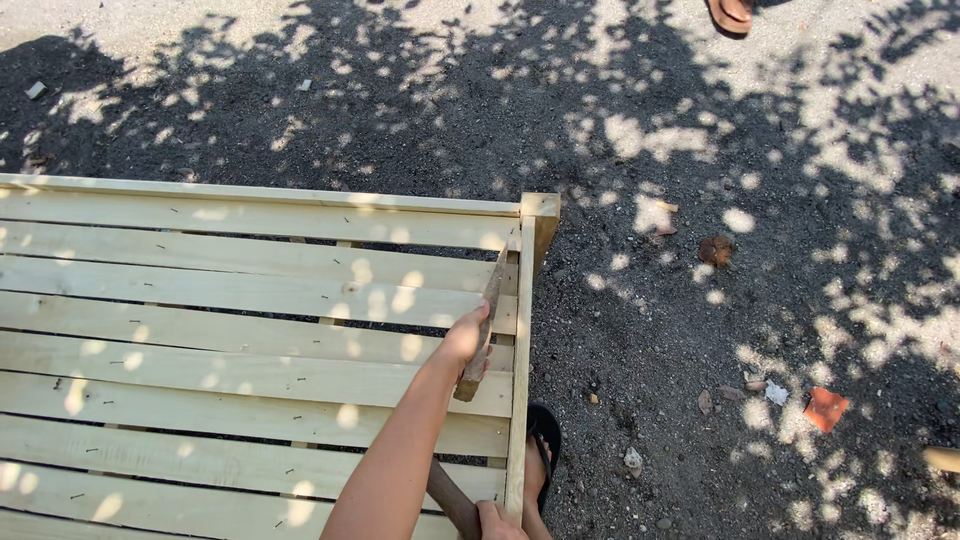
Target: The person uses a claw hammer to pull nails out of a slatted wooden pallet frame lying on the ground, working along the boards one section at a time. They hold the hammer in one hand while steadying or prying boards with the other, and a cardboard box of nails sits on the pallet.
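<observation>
Head view looks down on a slatted pale-wood frame (pixel 250 330) lying on dark gravel ground (pixel 700 330) dappled with leaf shadow. The left hand (pixel 468 338) is closed around a flat, worn wooden piece (pixel 488 320), held slanting over the frame's right end, its far tip up near the corner post (pixel 541 212) and its near end sticking out below the fist. The right hand (pixel 497 521) shows only in part at the bottom edge, clasped on a dark rounded handle (pixel 450 498) that runs up to the left beneath the forearm; what is on the end of that handle is hidden.

A sandalled foot (pixel 538 462) stands just beside the right side rail (pixel 520 380). Small staples or nails dot the slats. Out on the gravel lie an orange shard (pixel 826 408), a few stones, and another sandal (pixel 731 14) at the far edge.

To do this well, I judge that the wooden piece should be kept firm and flat against the rail, the left fingers clear of the line of any blow, and the foot drawn back from the frame's edge. Short, controlled strokes with the handled tool would suit the thin slats better than heavy ones.
</observation>
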